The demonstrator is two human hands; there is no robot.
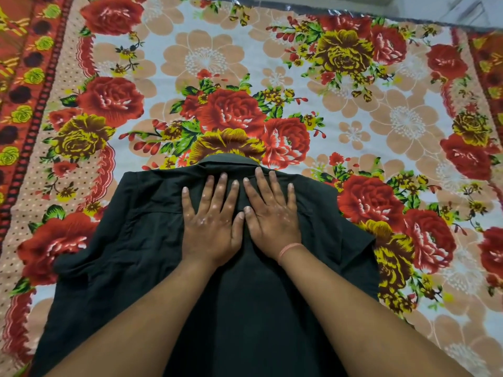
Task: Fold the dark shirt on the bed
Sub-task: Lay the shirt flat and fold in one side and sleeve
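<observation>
The dark shirt [130, 257] lies spread flat on the bed, back side up, with its collar [228, 160] pointing away from me and a short sleeve out to each side. My left hand [211, 227] rests palm down on the upper back of the shirt, fingers spread. My right hand [272, 216] lies flat right beside it, thumbs nearly touching, just below the collar. Neither hand grips any cloth. A thin pink band circles my right wrist. My forearms cover the middle of the shirt's lower part.
The bed is covered by a floral sheet [206, 61] with red and yellow roses on a pale ground. An orange patterned border [19, 85] runs down the left side. The bed's far edge [353, 12] shows at the top right, with pale floor beyond.
</observation>
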